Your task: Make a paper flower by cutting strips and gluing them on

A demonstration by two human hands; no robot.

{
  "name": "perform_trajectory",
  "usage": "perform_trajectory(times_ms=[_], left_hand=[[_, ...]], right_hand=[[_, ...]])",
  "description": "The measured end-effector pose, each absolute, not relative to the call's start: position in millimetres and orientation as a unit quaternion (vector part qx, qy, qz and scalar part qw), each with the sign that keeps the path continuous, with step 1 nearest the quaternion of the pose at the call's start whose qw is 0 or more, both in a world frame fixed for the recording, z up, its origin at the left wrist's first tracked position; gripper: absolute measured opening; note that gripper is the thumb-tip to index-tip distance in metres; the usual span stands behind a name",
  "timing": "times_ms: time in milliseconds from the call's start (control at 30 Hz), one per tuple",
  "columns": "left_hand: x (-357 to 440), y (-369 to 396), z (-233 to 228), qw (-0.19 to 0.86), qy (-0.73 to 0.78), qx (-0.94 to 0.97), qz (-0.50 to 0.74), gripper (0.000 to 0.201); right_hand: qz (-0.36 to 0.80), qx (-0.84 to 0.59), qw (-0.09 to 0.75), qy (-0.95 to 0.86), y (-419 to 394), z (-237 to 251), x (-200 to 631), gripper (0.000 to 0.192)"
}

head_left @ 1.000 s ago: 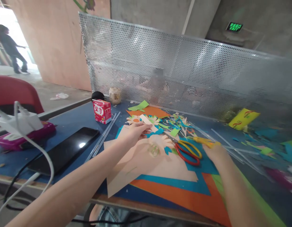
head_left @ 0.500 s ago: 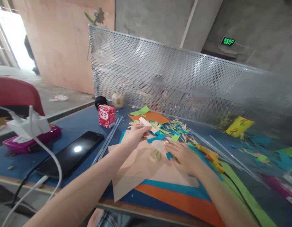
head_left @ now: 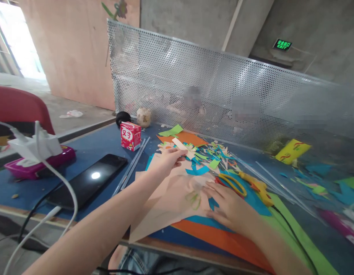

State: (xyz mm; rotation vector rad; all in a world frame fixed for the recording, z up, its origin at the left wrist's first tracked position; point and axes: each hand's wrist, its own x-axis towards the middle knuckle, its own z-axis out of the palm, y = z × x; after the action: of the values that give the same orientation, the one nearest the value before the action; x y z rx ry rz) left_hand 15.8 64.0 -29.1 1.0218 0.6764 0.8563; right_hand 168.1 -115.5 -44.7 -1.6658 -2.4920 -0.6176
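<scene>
The left hand (head_left: 168, 160) pinches a cream paper strip (head_left: 179, 145) between thumb and fingers, above the far edge of a peach paper sheet (head_left: 165, 202). The right hand (head_left: 230, 206) lies flat, fingers spread, pressing the sheet's right side, near yellow-handled scissors (head_left: 237, 183).

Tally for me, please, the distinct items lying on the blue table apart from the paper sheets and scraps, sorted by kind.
Scissors: 1
Glue gun: 1
Phone: 1
Red carton: 1
Pink case: 1
White charger: 1
Yellow packet: 1
Total: 7
The left hand pinches a paper strip; the right hand lies flat on the paper.
</scene>
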Motion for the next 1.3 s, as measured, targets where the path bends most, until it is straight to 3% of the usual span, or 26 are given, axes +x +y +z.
perform_trajectory(times_ms=[167,400,633,800,933,1000,1100,1200,1300], left_hand=[[15.0,68.0,-31.7,0.728,0.314,0.462,0.397,0.019],[16.2,66.5,-29.5,0.731,0.307,0.464,0.395,0.019],[15.6,63.3,-27.4,0.727,0.312,0.467,0.395,0.021],[15.4,64.2,-28.4,0.726,0.31,0.471,0.395,0.022],[15.2,65.9,-30.1,0.723,0.309,0.474,0.397,0.021],[14.7,66.3,-30.1,0.721,0.308,0.473,0.403,0.021],[13.8,66.3,-28.7,0.717,0.302,0.468,0.421,0.023],[12.9,66.7,-26.8,0.716,0.292,0.463,0.433,0.025],[11.2,67.7,-25.3,0.719,0.288,0.455,0.439,0.027]], right_hand=[[-0.291,-0.479,0.057,-0.826,-103.1,-53.6,171.0,0.026],[-0.272,-0.473,0.068,-0.835,-101.6,-56.8,170.5,0.033],[-0.305,-0.464,0.023,-0.831,-105.1,-51.5,168.5,0.026],[-0.258,-0.506,0.046,-0.822,-107.4,-50.5,166.4,0.026],[-0.307,-0.469,0.034,-0.827,-111.4,-54.8,167.1,0.03],[-0.313,-0.491,0.075,-0.81,-112.9,-54.1,169.9,0.03],[-0.255,-0.589,0.215,-0.736,-109.5,-44.7,180.0,0.023],[-0.157,-0.675,0.379,-0.613,-95.1,-28.7,197.0,0.015],[0.023,-0.678,0.561,-0.474,-72.6,-16.5,213.0,0.013]])
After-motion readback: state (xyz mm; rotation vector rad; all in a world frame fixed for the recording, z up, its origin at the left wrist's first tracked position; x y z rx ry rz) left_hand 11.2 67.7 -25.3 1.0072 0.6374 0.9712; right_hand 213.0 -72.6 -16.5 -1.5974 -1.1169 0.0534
